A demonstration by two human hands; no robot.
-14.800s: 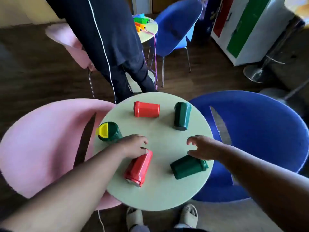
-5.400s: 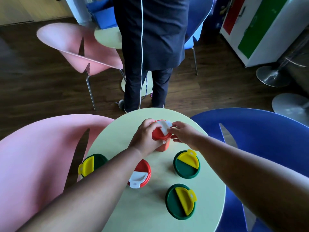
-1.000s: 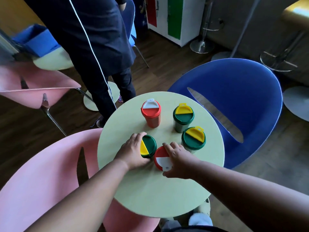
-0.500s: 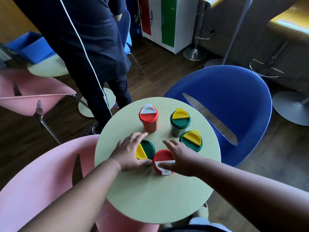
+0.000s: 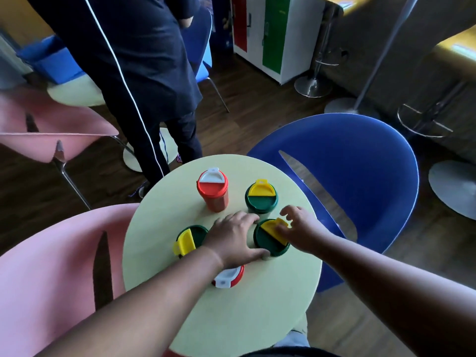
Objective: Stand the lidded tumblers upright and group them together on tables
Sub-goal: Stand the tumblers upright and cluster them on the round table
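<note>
Our round pale-green table [image 5: 257, 313] sits between a pink chair [image 5: 51, 253] and a blue chair [image 5: 360, 176]. All five tumblers stand upright. Left to right: a green tumbler [image 5: 192, 238] at nine o'clock; our left hand [image 5: 231, 238] and right hand [image 5: 300, 231] curl around the green centre tumbler [image 5: 270, 242]; a red tumbler [image 5: 212, 190] stands at twelve.

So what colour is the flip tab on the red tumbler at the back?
White, on the back red tumbler, clearest in the head view.
</note>
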